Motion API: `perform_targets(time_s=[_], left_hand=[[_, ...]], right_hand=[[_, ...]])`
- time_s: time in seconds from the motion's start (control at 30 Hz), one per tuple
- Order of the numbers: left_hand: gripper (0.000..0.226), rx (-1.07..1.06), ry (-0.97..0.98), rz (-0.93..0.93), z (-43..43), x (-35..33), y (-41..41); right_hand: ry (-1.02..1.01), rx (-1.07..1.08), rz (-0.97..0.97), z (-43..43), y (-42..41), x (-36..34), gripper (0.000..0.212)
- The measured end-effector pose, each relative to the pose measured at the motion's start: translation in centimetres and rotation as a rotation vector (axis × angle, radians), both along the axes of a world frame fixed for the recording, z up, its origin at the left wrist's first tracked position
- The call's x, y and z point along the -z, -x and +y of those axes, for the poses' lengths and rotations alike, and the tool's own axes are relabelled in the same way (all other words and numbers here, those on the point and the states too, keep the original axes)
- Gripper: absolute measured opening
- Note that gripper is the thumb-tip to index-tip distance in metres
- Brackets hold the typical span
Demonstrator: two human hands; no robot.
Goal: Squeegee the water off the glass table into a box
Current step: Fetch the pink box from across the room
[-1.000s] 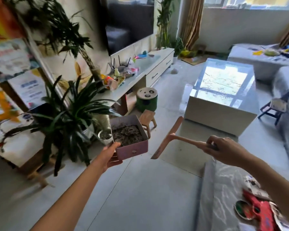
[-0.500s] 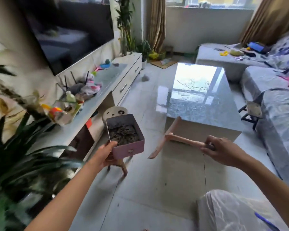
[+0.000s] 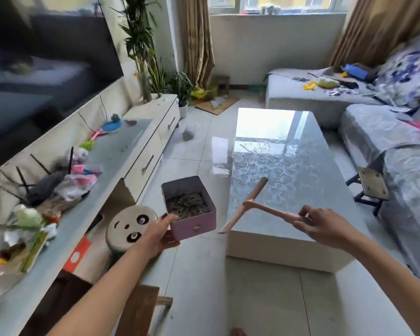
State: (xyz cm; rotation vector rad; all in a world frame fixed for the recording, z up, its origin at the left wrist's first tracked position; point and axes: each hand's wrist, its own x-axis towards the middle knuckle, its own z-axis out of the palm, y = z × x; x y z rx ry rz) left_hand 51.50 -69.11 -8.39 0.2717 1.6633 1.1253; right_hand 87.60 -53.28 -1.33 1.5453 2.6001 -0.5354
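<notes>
Left hand [image 3: 158, 235] grips pink box [image 3: 189, 207] upright beside glass table [image 3: 298, 190], likely as catcher. Right hand [image 3: 325, 226], fingers curled round handle, holds pink squeegee [image 3: 249, 205] over near corner, blade not yet down.

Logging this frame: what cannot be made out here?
Head view only.
1. Water on the glass table: window glare and the patterned top mask any film.
2. Contents of the pink box: dark, too blurred to identify.
3. End of the squeegee handle: hidden inside the right hand.
4. Box's near-left corner: covered by the left hand.
5. Clutter on the TV stand: blurred.
</notes>
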Motion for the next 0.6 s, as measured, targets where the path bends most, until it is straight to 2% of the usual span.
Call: perform_targets(time_s=[0.17,0.37,0.6], left_hand=[[0.017,0.018,0.042,-0.011,11.4,0.3,5.2],[0.027,0.095,0.060,0.048,24.1,2.2,13.6],[0.036,0.195,0.157,0.081,40.8,5.5,23.2]], right_hand=[[0.047,-0.001,-0.030,11.7,6.6,-0.3,0.021],[0.045,0.029,-0.101,23.4,14.1,1.2,0.024],[0.164,0.171,-0.140,35.6,21.8,5.6,0.019]])
